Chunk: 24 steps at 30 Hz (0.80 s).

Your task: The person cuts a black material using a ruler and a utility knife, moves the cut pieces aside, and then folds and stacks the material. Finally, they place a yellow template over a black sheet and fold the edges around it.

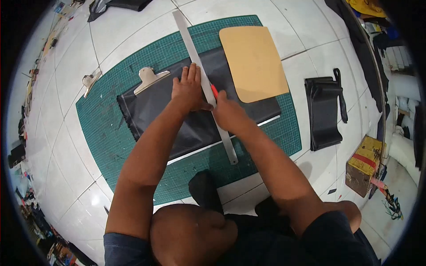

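The left hand, fingers pressed together, should pin the long steel ruler firmly mid-frame; the right hand pinches a red-handled cutter against it.

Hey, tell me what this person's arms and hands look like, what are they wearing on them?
Both the left hand and right hand are bare: no gloves, and no watch or bracelet shows at either wrist. The forearms are uncovered too. Short dark blue sleeves, the left sleeve and the right sleeve, end above the elbows. No rings can be made out.
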Tool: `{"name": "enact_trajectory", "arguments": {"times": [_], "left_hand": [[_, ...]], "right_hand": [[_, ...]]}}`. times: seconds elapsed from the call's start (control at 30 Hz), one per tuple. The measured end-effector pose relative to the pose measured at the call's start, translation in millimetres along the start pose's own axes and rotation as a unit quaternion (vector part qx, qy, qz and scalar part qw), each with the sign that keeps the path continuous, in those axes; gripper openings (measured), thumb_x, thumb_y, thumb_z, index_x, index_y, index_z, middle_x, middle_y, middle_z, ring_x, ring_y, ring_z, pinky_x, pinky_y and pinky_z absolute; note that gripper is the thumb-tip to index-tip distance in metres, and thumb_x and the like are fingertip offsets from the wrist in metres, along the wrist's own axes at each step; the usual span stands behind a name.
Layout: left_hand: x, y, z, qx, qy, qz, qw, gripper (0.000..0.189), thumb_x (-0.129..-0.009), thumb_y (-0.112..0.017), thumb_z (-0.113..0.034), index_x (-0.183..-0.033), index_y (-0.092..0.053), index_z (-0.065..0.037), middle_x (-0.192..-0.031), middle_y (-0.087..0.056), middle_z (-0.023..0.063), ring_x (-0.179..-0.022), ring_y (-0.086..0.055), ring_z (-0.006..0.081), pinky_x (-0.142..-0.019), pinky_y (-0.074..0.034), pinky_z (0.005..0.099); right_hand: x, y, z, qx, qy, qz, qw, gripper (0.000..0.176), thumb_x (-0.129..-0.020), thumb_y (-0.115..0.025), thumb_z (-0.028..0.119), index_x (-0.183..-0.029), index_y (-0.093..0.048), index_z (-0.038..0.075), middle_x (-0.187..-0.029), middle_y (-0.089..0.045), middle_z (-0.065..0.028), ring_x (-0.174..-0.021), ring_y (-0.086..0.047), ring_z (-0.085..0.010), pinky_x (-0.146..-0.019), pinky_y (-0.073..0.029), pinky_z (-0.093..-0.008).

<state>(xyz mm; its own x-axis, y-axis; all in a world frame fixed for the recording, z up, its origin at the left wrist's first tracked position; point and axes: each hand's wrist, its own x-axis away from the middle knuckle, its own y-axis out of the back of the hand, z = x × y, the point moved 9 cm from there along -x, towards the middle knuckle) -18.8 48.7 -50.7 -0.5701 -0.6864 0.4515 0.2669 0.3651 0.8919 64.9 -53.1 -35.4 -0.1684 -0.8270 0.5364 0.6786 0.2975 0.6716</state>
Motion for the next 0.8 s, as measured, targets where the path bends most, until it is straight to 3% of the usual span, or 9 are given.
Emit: {"name": "enact_trajectory", "arguments": {"times": [0.1, 0.2, 0.33, 0.5, 0.6, 0.63, 0.7, 0.8], "left_hand": [[3.3, 3.8, -1.1, 0.020, 0.005, 0.009, 1.000, 0.148, -0.054, -0.091, -0.068, -0.162, -0.015, 0.000, -0.170, -0.016, 0.0173, -0.156, -0.020, 0.0367, -0.117, -0.035, 0.0578], [5.2, 0.8, 1.3, 0.046, 0.006, 0.005, 0.999, 0.148, -0.054, -0.092, -0.066, -0.163, -0.015, -0.001, -0.170, -0.016, 0.0168, -0.157, -0.019, 0.0368, -0.118, -0.034, 0.0587], [4.5, 1.5, 1.0, 0.056, 0.008, 0.005, 0.998, 0.148, -0.054, -0.092, -0.065, -0.163, -0.016, -0.001, -0.170, -0.016, 0.0162, -0.157, -0.019, 0.0369, -0.118, -0.033, 0.0596], [4.1, 1.8, 1.4, 0.045, 0.013, -0.008, 0.999, 0.148, -0.052, -0.093, -0.064, -0.162, -0.017, -0.002, -0.171, -0.017, 0.0139, -0.156, -0.022, 0.0345, -0.116, -0.036, 0.0586], [4.2, 1.3, 1.2, 0.049, 0.009, -0.004, 0.999, 0.149, -0.051, -0.093, -0.064, -0.163, -0.016, -0.002, -0.171, -0.016, 0.0143, -0.156, -0.022, 0.0350, -0.117, -0.035, 0.0587], [3.5, -0.5, 1.5, 0.044, 0.010, -0.004, 0.999, 0.150, -0.051, -0.093, -0.065, -0.163, -0.016, -0.002, -0.171, -0.015, 0.0143, -0.156, -0.022, 0.0351, -0.117, -0.035, 0.0585], [5.8, -2.8, 3.4, 0.053, 0.013, -0.006, 0.998, 0.149, -0.051, -0.093, -0.065, -0.163, -0.016, -0.002, -0.171, -0.015, 0.0146, -0.157, -0.021, 0.0350, -0.117, -0.034, 0.0588], [5.4, 2.2, 0.6, 0.057, 0.006, -0.009, 0.998, 0.149, -0.052, -0.092, -0.065, -0.163, -0.016, -0.001, -0.171, -0.016, 0.0161, -0.157, -0.020, 0.0361, -0.117, -0.033, 0.0600]], "right_hand": [[46.1, -24.9, -32.9, -0.011, -0.086, 0.067, 0.994, 0.033, -0.099, -0.050, 0.015, -0.124, -0.040, -0.002, -0.107, -0.068, -0.0349, -0.102, -0.067, -0.0524, -0.091, -0.052, -0.0586], [103.3, -38.4, -51.0, -0.002, -0.093, 0.110, 0.990, 0.033, -0.099, -0.050, 0.016, -0.124, -0.039, -0.002, -0.104, -0.068, -0.0342, -0.100, -0.067, -0.0521, -0.088, -0.053, -0.0581], [168.4, -56.0, -75.6, -0.005, -0.072, 0.097, 0.993, 0.034, -0.099, -0.054, 0.020, -0.120, -0.039, -0.002, -0.096, -0.068, -0.0336, -0.092, -0.068, -0.0524, -0.083, -0.053, -0.0605], [195.0, -55.4, -87.5, 0.008, -0.091, 0.129, 0.987, 0.031, -0.101, -0.052, 0.021, -0.120, -0.039, 0.000, -0.096, -0.068, -0.0338, -0.091, -0.068, -0.0534, -0.082, -0.053, -0.0614], [202.7, -25.3, -84.6, 0.014, -0.088, 0.085, 0.992, 0.031, -0.101, -0.056, 0.022, -0.117, -0.040, 0.001, -0.086, -0.068, -0.0245, -0.082, -0.072, -0.0437, -0.077, -0.057, -0.0534], [197.3, -13.3, -95.1, -0.076, -0.111, 0.026, 0.991, 0.031, -0.101, -0.059, 0.022, -0.117, -0.041, 0.002, -0.085, -0.067, -0.0207, -0.078, -0.071, -0.0388, -0.074, -0.058, -0.0497], [184.1, -1.2, -131.6, -0.260, -0.159, -0.096, 0.948, 0.032, -0.100, -0.064, 0.022, -0.115, -0.042, 0.003, -0.085, -0.065, -0.0131, -0.071, -0.069, -0.0289, -0.068, -0.059, -0.0422], [142.7, -9.4, -188.0, -0.543, -0.232, -0.262, 0.763, 0.038, -0.094, -0.074, 0.019, -0.113, -0.044, 0.006, -0.090, -0.059, -0.0077, -0.066, -0.062, -0.0184, -0.060, -0.055, -0.0327]]}}
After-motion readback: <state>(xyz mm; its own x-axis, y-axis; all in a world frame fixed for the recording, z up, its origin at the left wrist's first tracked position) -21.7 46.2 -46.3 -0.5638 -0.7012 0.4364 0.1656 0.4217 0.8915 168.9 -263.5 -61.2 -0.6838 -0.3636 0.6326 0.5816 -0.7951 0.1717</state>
